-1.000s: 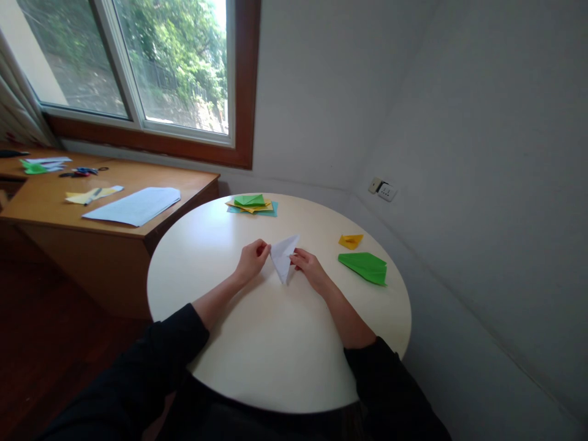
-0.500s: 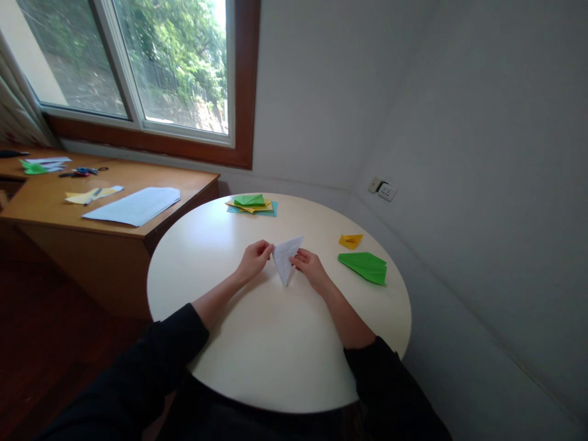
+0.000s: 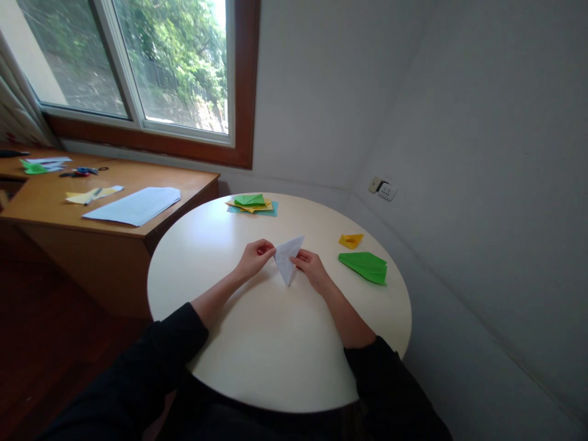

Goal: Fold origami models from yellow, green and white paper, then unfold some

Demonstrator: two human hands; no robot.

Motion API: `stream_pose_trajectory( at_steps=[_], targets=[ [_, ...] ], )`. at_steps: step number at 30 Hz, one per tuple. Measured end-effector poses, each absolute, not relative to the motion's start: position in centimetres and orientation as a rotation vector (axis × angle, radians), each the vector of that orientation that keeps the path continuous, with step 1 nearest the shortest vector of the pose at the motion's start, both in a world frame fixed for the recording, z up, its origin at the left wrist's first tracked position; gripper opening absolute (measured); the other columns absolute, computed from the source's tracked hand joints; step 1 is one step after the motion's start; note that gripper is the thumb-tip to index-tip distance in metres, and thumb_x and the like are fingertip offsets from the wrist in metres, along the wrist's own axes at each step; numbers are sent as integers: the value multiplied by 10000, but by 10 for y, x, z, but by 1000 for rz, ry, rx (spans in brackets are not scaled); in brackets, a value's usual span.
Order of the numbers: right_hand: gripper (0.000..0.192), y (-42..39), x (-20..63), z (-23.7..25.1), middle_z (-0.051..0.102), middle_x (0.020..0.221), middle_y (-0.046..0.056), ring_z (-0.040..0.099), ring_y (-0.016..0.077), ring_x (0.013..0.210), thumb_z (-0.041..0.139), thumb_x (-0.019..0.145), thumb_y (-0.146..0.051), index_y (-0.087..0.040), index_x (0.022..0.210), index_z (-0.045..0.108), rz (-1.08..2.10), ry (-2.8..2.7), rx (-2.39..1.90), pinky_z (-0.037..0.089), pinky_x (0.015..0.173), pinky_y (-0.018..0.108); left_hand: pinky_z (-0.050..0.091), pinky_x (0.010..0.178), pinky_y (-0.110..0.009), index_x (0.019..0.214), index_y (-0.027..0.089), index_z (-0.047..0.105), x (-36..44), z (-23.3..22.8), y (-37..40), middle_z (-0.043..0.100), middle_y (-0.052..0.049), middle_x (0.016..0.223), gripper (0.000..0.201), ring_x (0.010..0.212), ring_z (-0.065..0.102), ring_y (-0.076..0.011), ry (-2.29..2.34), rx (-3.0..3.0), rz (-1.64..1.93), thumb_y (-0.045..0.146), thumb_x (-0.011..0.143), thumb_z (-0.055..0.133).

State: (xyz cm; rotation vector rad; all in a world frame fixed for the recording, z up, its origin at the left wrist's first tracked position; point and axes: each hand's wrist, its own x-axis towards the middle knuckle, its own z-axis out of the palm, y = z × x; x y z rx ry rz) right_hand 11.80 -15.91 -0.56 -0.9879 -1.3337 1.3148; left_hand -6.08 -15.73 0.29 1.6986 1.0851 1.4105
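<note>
Your left hand (image 3: 254, 258) and right hand (image 3: 311, 267) pinch opposite edges of a folded white paper (image 3: 288, 260), its tip touching the round table (image 3: 239, 343); 2 folded pieces, green (image 3: 365, 267) and yellow (image 3: 350, 241), lie to the right.

I have only the one view, worn on the head, looking forward and down across the round table (image 3: 257, 361) from close above its near edge. It faces the room's corner, the window (image 3: 138, 67) upper left.
</note>
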Motion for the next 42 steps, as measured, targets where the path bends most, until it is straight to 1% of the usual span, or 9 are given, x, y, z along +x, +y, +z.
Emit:
stream_pose_trajectory(
  at_steps=[5, 9, 19, 23, 27, 31, 34, 39, 42],
  targets=[
    [301, -160, 117, -7, 700, 824, 44, 599, 181, 749, 714, 576, -343, -173, 822, 685, 1331, -1373, -965, 427, 689, 300, 436, 612, -257, 670, 141, 611, -61, 6, -161, 611, -26, 652, 216, 626, 544, -131, 1079, 1679, 1370, 356, 681, 600],
    [332, -161, 116, -6, 698, 803, 37, 593, 182, 746, 723, 563, -365, -176, 834, 687, 1351, -1376, -949, 427, 682, 299, 425, 603, -251, 655, 137, 609, -61, 7, -161, 601, -19, 630, 215, 608, 530, -123, 1066, 1671, 1339, 350, 679, 602],
    [292, -161, 115, -5, 652, 679, 9, 560, 146, 630, 720, 568, -419, -164, 689, 646, 1321, -1316, -940, 416, 657, 292, 395, 582, -241, 643, 131, 597, -60, 3, -161, 586, -13, 621, 187, 597, 513, -115, 982, 1674, 1223, 316, 668, 609],
    [306, -162, 115, -3, 651, 673, 9, 553, 150, 625, 718, 560, -429, -167, 700, 648, 1319, -1327, -958, 411, 649, 291, 394, 584, -245, 646, 132, 597, -60, 3, -161, 581, -9, 611, 194, 591, 507, -115, 975, 1664, 1201, 324, 672, 605],
    [287, -160, 115, -5, 627, 635, -5, 503, 118, 567, 703, 570, -418, -164, 691, 648, 1310, -1359, -997, 362, 574, 259, 397, 591, -249, 653, 131, 598, -60, 3, -160, 577, -6, 608, 199, 590, 503, -110, 992, 1579, 1237, 329, 671, 606],
    [249, -159, 117, -8, 538, 505, -33, 423, 86, 485, 681, 592, -400, -161, 604, 613, 1257, -1433, -1032, 289, 503, 237, 405, 592, -254, 663, 132, 605, -59, 5, -161, 575, 0, 594, 217, 580, 503, -106, 1017, 1497, 1270, 347, 650, 626],
    [246, -159, 119, -8, 503, 470, -40, 397, 78, 459, 671, 605, -392, -162, 571, 591, 1252, -1475, -1041, 266, 482, 235, 413, 589, -255, 662, 135, 593, -59, 8, -162, 570, 10, 588, 220, 568, 498, -99, 1011, 1441, 1318, 345, 629, 650],
    [252, -160, 119, -8, 532, 505, -23, 410, 77, 468, 662, 619, -393, -159, 553, 593, 1289, -1505, -1012, 267, 478, 235, 423, 592, -246, 746, 126, 580, -59, 7, -161, 561, 21, 573, 237, 560, 500, -87, 975, 1377, 1382, 308, 623, 669],
    [268, -160, 118, -9, 538, 510, -17, 417, 80, 473, 668, 612, -404, -163, 534, 580, 1313, -1475, -1000, 272, 479, 237, 447, 612, -249, 898, 144, 543, -59, 6, -160, 574, 21, 622, 328, 598, 544, -95, 942, 1239, 1319, 314, 647, 670]
  ],
)
